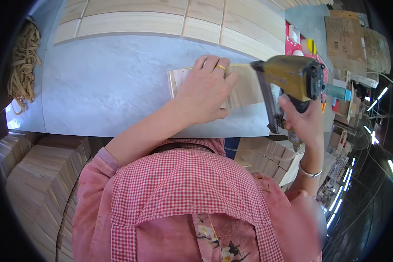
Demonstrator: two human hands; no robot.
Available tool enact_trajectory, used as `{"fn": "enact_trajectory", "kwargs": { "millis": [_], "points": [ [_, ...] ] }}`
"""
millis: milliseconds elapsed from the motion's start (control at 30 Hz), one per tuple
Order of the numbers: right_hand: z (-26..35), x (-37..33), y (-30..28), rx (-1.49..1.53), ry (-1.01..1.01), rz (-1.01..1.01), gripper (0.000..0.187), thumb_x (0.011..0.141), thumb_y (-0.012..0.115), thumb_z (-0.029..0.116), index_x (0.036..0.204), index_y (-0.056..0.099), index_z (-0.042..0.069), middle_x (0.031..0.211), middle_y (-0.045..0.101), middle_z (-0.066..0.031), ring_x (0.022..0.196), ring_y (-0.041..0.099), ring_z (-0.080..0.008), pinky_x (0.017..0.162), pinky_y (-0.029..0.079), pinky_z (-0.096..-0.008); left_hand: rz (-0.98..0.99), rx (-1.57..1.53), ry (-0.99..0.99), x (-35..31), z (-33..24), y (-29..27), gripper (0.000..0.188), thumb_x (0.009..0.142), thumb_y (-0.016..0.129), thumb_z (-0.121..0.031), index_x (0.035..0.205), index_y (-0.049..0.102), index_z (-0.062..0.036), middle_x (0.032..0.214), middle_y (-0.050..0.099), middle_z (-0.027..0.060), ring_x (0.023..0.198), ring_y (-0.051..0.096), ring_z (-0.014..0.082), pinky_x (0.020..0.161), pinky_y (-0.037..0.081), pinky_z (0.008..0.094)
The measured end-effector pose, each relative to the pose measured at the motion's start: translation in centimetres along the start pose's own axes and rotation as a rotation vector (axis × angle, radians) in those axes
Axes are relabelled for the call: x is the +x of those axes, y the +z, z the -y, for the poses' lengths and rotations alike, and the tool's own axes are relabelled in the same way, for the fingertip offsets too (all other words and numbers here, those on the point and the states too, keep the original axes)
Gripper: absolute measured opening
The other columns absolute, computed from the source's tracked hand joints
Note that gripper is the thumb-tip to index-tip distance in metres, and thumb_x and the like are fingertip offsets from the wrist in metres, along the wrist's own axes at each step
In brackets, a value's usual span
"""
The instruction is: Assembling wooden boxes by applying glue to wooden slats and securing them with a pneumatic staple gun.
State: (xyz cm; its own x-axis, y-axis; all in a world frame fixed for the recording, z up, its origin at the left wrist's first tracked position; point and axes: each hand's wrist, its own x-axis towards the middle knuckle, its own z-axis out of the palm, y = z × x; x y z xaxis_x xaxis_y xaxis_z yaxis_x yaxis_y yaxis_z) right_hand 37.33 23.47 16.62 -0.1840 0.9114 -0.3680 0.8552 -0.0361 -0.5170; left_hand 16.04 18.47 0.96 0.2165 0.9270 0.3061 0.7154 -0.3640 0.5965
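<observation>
A flat, pale wooden board [247, 91] lies on the grey marbled tabletop [105, 87] in front of me. My left hand [205, 91] spans it, fingers bent over the far side and thumb at the near side. A narrow strip or groove [172, 86] runs along the board's left end. In my right hand [305, 120] is a yellow and black nail gun [288, 75], its handle wrapped by my fingers. The gun is raised at the board's right end, its nose pointing left; whether it touches the board I cannot tell. A teal fitting [338, 93] sticks out of its right side.
Grooved wooden panels [135, 22] line the table's far side. Tan strips [25, 61] are heaped at the left. Wooden boards are stacked [43, 174] below the table at left, with more pieces [266, 153] at right. Cardboard boxes [347, 41] stand at the far right.
</observation>
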Motion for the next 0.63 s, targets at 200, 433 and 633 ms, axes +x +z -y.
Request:
{"fn": "enact_trajectory", "kwargs": {
  "millis": [200,433,633],
  "points": [
    [-9.9,-1.2,-1.1,0.102,0.044,-0.314,0.048,0.088,0.071,0.016,0.130,0.055,-0.001,0.091,0.069,-0.0139,0.065,0.063,-0.0217,0.063,0.053,-0.0342,0.091,-0.154,-0.052,-0.3,0.9,-2.4,0.061,0.067,0.084,-0.028,0.117,0.062,-0.0013,0.123,0.060,0.0206,0.112,0.056,0.0318,0.098,0.043,0.0418],
    [-24.8,1.0,1.5,-0.525,0.144,-0.471,0.056,0.089,0.063,0.016,0.142,0.049,0.003,0.112,0.070,-0.0260,0.099,0.067,-0.0470,0.082,0.054,-0.0508,-0.241,-1.496,-0.932,-7.1,6.8,-11.9,0.045,0.091,0.069,-0.021,0.129,0.062,0.0002,0.120,0.068,0.0166,0.104,0.066,0.0247,0.092,0.052,0.0326],
    [-28.8,3.0,3.1,-0.494,0.179,-0.570,0.058,0.089,0.068,0.012,0.142,0.049,0.001,0.125,0.066,-0.0255,0.105,0.067,-0.0440,0.090,0.053,-0.0485,-0.632,-0.559,-1.020,-17.5,9.5,-14.9,0.046,0.092,0.069,-0.026,0.132,0.062,-0.0031,0.117,0.068,0.0111,0.108,0.065,0.0215,0.094,0.050,0.0328]
  ]
}}
